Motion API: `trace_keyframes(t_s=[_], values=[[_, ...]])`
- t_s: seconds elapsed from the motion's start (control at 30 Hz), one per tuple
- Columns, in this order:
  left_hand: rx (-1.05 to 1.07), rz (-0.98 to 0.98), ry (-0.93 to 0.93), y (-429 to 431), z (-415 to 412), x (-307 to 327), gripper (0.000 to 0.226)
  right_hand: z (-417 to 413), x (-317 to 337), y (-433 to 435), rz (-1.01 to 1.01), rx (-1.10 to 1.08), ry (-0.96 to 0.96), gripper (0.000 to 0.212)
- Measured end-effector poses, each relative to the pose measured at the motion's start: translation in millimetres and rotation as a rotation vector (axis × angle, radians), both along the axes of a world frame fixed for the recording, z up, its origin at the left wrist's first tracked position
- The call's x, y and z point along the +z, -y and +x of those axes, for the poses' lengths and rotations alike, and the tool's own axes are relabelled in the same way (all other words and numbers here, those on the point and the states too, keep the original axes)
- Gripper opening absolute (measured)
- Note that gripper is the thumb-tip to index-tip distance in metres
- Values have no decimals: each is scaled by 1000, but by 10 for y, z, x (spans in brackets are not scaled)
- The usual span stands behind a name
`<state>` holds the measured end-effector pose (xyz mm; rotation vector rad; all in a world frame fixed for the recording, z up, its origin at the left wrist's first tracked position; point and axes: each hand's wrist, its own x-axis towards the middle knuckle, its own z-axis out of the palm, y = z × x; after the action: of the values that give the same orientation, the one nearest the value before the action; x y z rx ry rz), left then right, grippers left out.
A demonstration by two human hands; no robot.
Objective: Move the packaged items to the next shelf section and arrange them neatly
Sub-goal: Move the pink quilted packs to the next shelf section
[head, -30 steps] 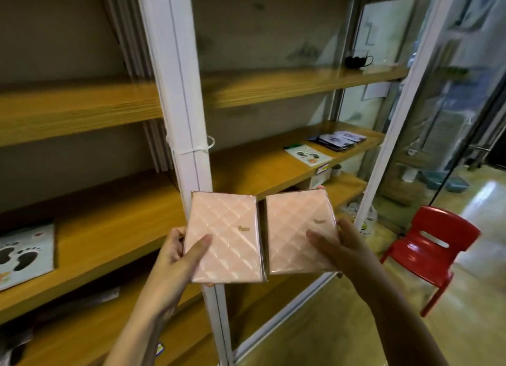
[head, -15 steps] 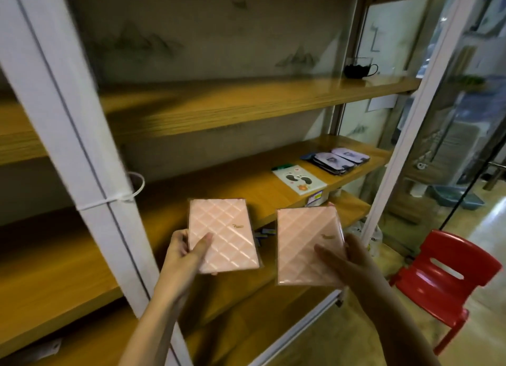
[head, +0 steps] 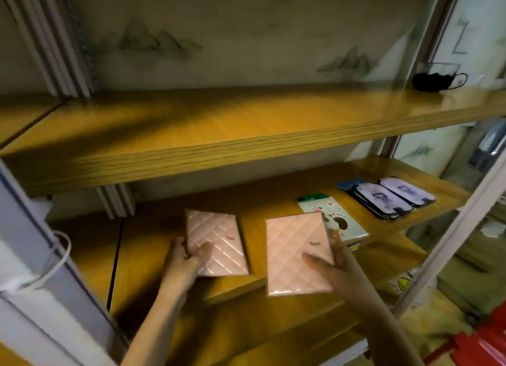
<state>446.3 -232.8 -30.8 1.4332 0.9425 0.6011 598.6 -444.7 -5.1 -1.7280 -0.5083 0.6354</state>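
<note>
Close head view down onto shelf (head: 273, 195)

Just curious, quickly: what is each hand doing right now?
Left hand: grips the left pink package.
Right hand: grips the right pink package.

This looks like a small shop or its stockroom. Open racking fills the view: thick wooden shelf boards (head: 246, 135) carried on white metal uprights (head: 449, 245), with packaged goods laid flat on them. Toward 4 o'clock lies a footprint-printed card pack (head: 339, 220), and at 3 o'clock a fanned stack of like dark sleeves (head: 383, 201). At 6 o'clock are two matching pink quilted packs (head: 216, 242) in glossy clear wrap. A red plastic chair (head: 487, 341) stands on the floor at 5 o'clock, beyond the rack.
</note>
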Motion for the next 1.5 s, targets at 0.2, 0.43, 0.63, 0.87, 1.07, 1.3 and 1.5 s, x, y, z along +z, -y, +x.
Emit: trace_keyframes(t_s=[0.2, 0.43, 0.63, 0.87, 1.07, 1.3, 1.5], values=[[80, 284, -369, 33, 79, -84, 57, 408, -12, -362, -82, 107, 1, 32], [180, 668, -791, 265, 54, 57, 39, 657, -111, -727, -197, 246, 69, 38], [267, 776, -807, 482, 35, 72, 31, 656, -86, -776, -689, 353, 657, 64], [386, 799, -796, 887, -94, 171, 37, 599, 70, -678, -706, 550, 1018, 64], [508, 879, -883, 1293, -445, 299, 30, 127, 364, -641, -347, 832, 1134, 50], [680, 808, -1111, 1635, -1090, 390, 38, -710, 469, -716, -47, 1187, 1173, 43], [760, 663, -1233, 1787, -1768, 336, 38, -1533, 422, -796, 127, 1318, 1173, 38]])
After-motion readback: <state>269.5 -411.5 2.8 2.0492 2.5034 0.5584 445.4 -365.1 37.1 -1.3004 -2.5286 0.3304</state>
